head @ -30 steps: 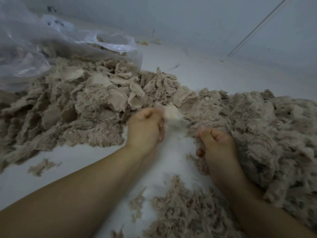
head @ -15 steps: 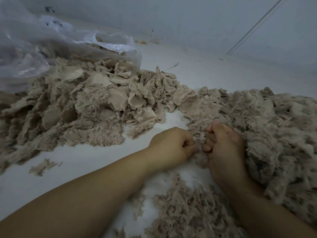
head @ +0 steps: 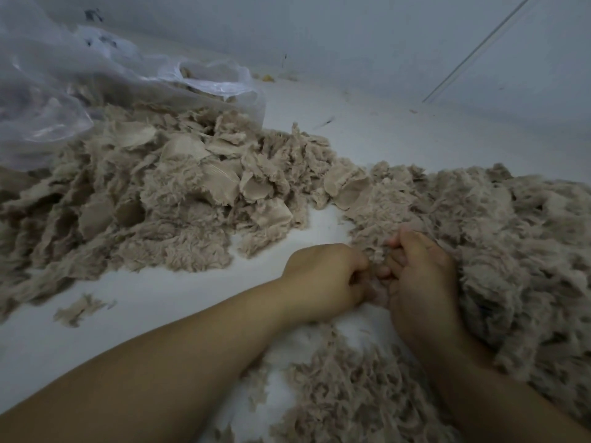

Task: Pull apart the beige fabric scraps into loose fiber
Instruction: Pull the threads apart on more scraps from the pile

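A big heap of beige fabric scraps (head: 153, 199) covers the left half of the white surface. A fluffier mound of pulled-apart fiber (head: 499, 238) lies on the right, and a flatter patch of loose fiber (head: 348, 391) sits in front between my forearms. My left hand (head: 323, 279) and my right hand (head: 419, 276) meet at the left edge of the right mound. Both have fingers curled and pinch a small beige scrap (head: 375, 257) between them; most of that scrap is hidden by the fingers.
A clear plastic bag (head: 80, 91) holding more scraps lies at the back left. A small stray scrap (head: 76, 310) rests on the white surface (head: 160, 302) near the left front. A pale wall (head: 351, 36) rises behind.
My left hand came away from the scrap heap on the left and moved right to meet my right hand. Both hands now hold a scrap together at the mound's edge.
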Motion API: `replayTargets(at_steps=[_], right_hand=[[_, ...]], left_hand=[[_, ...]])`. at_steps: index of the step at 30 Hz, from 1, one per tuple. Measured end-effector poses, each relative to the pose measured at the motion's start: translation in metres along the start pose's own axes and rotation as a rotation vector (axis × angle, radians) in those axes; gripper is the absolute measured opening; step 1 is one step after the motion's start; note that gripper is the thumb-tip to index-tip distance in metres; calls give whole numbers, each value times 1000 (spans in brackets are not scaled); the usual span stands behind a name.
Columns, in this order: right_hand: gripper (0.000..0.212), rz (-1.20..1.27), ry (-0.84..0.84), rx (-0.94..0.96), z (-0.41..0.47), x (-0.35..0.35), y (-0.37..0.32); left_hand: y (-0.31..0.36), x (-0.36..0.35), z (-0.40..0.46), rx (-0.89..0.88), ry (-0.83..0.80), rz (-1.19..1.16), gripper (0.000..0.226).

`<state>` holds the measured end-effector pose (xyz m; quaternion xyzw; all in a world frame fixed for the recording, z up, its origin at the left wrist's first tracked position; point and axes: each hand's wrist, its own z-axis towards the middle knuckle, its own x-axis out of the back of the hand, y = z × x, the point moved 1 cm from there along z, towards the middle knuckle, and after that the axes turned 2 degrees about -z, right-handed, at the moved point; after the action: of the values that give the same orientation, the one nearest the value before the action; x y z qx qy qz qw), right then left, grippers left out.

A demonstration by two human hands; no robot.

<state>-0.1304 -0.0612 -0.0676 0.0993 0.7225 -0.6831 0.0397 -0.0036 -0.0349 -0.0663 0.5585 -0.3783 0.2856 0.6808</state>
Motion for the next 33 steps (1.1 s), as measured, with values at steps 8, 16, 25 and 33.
replayTargets(at_steps=[8,16,25,33], right_hand=[[40,-65,-56,6,5,0,5],[42,-251,-247,80,5,0,8],[30,-205,-249,25,4,1,4],[39,-169,-315,55,2,0,3]], left_hand=[[-24,17,-3,182,391,-1023,29],[-18,10,-6,-7,581,-928,15],[-14,9,-11,-75,465,-731,11],[-11,9,-15,-215,368,-654,5]])
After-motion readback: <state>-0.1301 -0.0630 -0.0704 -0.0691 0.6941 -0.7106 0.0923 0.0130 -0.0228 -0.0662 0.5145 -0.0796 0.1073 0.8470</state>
